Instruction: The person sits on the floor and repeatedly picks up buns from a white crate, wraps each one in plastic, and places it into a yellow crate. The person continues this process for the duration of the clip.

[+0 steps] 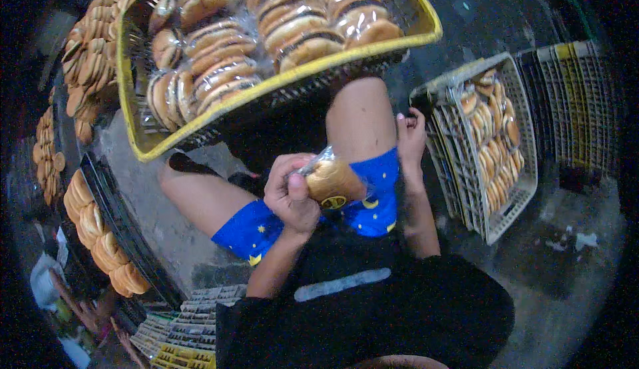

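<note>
In front of my lap, my left hand is closed round the gathered end of a clear plastic bag. A bread bun is inside this bag, with a small yellow and black round label near its lower edge. My right hand is beside my right knee, fingers curled, close to the rim of the crate on the right. What its fingers hold, if anything, cannot be made out. Ahead of my knees, a yellow-rimmed crate carries rows of bagged filled buns.
To the right stands a pale crate with more buns, beside stacked crates. Loose buns lie piled at the far left; a dark tray borders a row of buns. More crates are at the lower left. Another person's arm shows there.
</note>
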Demonstrator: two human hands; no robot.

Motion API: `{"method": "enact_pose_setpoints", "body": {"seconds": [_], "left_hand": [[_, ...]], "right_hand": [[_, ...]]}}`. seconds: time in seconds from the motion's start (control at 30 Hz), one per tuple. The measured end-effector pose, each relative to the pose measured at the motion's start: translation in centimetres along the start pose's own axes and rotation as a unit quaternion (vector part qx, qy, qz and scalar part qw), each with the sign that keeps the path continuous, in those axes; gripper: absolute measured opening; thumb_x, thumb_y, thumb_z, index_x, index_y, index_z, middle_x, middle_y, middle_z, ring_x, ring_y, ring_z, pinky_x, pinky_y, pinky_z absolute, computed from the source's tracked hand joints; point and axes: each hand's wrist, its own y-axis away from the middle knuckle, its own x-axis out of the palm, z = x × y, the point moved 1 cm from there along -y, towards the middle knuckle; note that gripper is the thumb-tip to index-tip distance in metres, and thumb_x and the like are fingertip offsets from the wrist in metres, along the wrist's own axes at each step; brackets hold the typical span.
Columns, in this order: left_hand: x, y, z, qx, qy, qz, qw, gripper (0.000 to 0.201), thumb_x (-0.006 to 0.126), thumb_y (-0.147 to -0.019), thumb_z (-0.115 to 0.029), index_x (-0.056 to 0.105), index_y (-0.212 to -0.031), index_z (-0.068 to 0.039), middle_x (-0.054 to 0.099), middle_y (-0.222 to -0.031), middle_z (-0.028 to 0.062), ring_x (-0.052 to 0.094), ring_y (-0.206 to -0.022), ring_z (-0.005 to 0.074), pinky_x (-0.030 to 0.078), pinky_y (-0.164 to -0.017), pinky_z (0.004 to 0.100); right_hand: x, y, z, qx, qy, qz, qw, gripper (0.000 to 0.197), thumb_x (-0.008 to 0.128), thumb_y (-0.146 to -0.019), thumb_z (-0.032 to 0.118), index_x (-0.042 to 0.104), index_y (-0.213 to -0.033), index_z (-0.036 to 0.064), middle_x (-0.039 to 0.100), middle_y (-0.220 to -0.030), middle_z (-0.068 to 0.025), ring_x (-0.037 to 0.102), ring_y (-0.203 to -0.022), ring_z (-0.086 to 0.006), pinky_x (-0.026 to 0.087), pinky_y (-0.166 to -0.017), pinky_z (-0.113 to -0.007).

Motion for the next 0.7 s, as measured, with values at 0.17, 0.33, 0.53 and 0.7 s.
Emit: {"method": "enact_pose_setpoints", "body": {"seconds": [0.17,0.33,0.53,0.7], "left_hand": [[-1.7,-0.8,0.6,-0.018,-0.072,-0.020,0.997,0.031,0.050,-0.082,-0.026,0.056,-0.077,0.003,0.056,-0.076,0.0089,0.052,-0.072,0.0153,0.041,-0.066,0.0255],[-3.8,-0.2,1.3,-0.095,-0.090,-0.083,0.988,0.026,0.046,-0.084,-0.021,0.055,-0.078,0.003,0.054,-0.077,0.0074,0.051,-0.073,0.0140,0.041,-0.066,0.0247],[-6.2,-0.4,1.5,0.022,-0.136,-0.068,0.988,0.032,0.045,-0.086,-0.026,0.055,-0.076,0.002,0.055,-0.078,0.0085,0.052,-0.075,0.0168,0.041,-0.068,0.0274],[-5.5,-2.7,1.5,0.225,-0.225,-0.015,0.948,0.024,0.051,-0.081,-0.022,0.057,-0.074,0.000,0.055,-0.075,0.0123,0.054,-0.067,0.0246,0.044,-0.061,0.0326]], "right_hand": [[-0.1,2.4,-1.2,0.181,-0.244,0.129,0.944,0.039,0.047,-0.083,0.036,0.050,-0.105,0.0040,0.057,-0.088,-0.0070,0.053,-0.081,-0.0187,0.044,-0.069,-0.032],[1.2,3.5,-5.9,0.148,-0.111,0.168,0.968,0.033,0.049,-0.082,0.031,0.052,-0.100,0.0031,0.058,-0.088,-0.0072,0.053,-0.082,-0.0178,0.042,-0.071,-0.031],[-2.8,4.1,-4.4,0.105,-0.066,0.200,0.972,0.026,0.050,-0.082,0.025,0.055,-0.093,0.0020,0.058,-0.089,-0.0073,0.052,-0.083,-0.0169,0.041,-0.074,-0.030],[-5.0,1.3,11.4,-0.311,-0.146,0.377,0.860,0.024,0.047,-0.083,0.020,0.054,-0.095,0.0008,0.045,-0.116,-0.0125,0.039,-0.110,-0.0212,0.025,-0.096,-0.032]]}}
